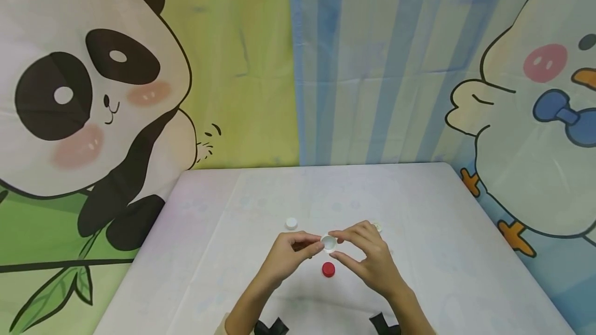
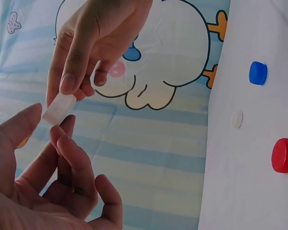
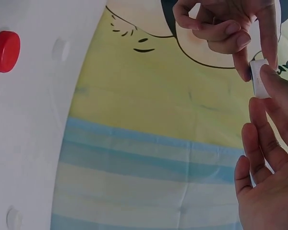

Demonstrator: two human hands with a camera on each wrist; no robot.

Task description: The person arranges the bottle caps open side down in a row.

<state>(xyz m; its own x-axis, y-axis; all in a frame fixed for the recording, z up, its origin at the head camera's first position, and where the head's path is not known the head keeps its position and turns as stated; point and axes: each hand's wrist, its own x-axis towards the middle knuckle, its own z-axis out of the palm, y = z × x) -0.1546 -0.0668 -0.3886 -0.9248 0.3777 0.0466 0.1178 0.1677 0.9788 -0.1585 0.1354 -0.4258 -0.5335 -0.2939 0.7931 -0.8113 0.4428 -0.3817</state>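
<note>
A small white bottle cap [image 1: 329,243] is held up above the table between both hands, its hollow side facing the head camera. My left hand [image 1: 289,255] pinches its left edge with thumb and forefinger. From the other side my right hand [image 1: 370,257] holds the cap's rim between thumb and fingers. In the left wrist view the same white cap [image 2: 59,109] shows side-on, the right thumb lying against it. Ridges mark the side of the cap [image 3: 260,79] in the right wrist view. Below the hands a red cap [image 1: 328,269] lies on the table.
Another white cap [image 1: 291,223] lies beyond the left hand. A pale cap [image 1: 377,227] sits partly behind the right hand. The left wrist view also shows a blue cap [image 2: 258,73] on the white tabletop [image 1: 223,273]. Printed curtains [image 1: 372,66] stand behind the table.
</note>
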